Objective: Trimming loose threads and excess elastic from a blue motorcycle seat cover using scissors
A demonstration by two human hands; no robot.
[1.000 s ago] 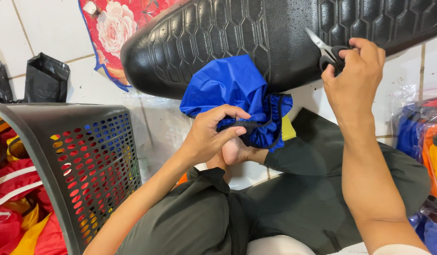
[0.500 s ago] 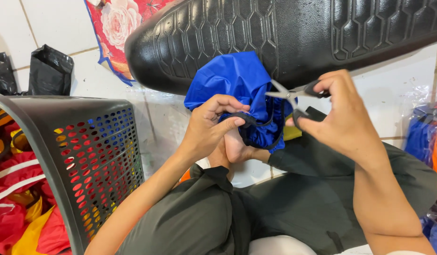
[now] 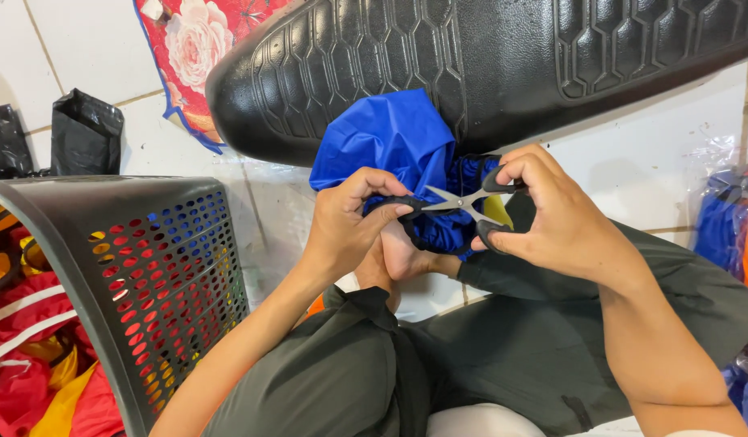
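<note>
I sit cross-legged on the floor. My right hand (image 3: 552,214) holds small black-handled scissors (image 3: 463,202) with the blades apart, pointing left. My left hand (image 3: 349,214) pinches a dark strip at the edge of a blue fabric piece (image 3: 390,137), just by the blade tips. The blue fabric bunches up between my hands and a large black embossed seat (image 3: 438,57) that lies across the top of the view. A bare foot shows under my left hand.
A dark grey perforated basket (image 3: 139,267) stands at the left, with red and yellow cloth (image 3: 26,356) in and behind it. A floral mat (image 3: 196,40) and black bags (image 3: 82,129) lie at the back left. Wrapped blue and orange items (image 3: 730,235) sit at the right edge.
My right hand came down from the seat's edge with the scissors and brought them to the blue fabric at my left hand. The blades now stand apart at the strip.
</note>
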